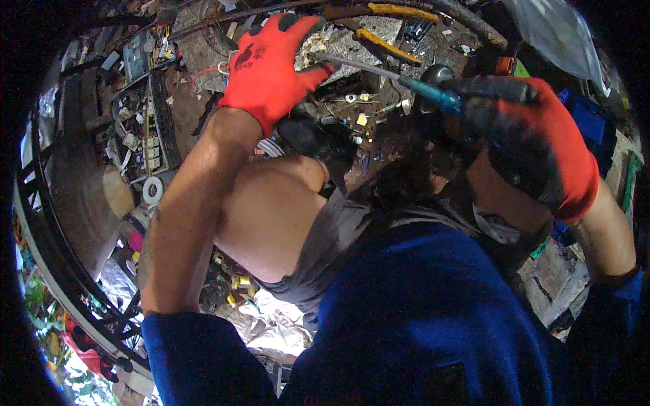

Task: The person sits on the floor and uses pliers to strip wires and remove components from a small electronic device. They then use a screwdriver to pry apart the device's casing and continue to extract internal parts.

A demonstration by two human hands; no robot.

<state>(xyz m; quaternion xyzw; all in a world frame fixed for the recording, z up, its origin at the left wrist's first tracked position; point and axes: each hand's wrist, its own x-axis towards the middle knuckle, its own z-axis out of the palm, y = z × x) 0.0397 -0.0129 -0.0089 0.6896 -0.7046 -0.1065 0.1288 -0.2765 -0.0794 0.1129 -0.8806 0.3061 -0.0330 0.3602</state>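
My right hand (535,128), in a red glove with dark, soiled fingers, is closed round the translucent teal handle of a screwdriver (433,96). Its long metal shaft points left, and the tip reaches close to my left thumb. My left hand (271,71) wears a matching red glove with black fingertips. Its fingers are spread and the thumb stands apart, over a pale, worn slab (369,40) on the ground. What lies beneath the left palm is hidden. A tool with yellow handles (386,46) rests on the slab's right side, beyond the screwdriver.
Small scraps and chips litter the ground between my legs. At the left are a tray of small parts (139,135), a grey clear-lidded box (137,57) and a white ring-shaped roll (154,189). A black metal frame (51,237) borders the left. A blue object (588,125) stands right.
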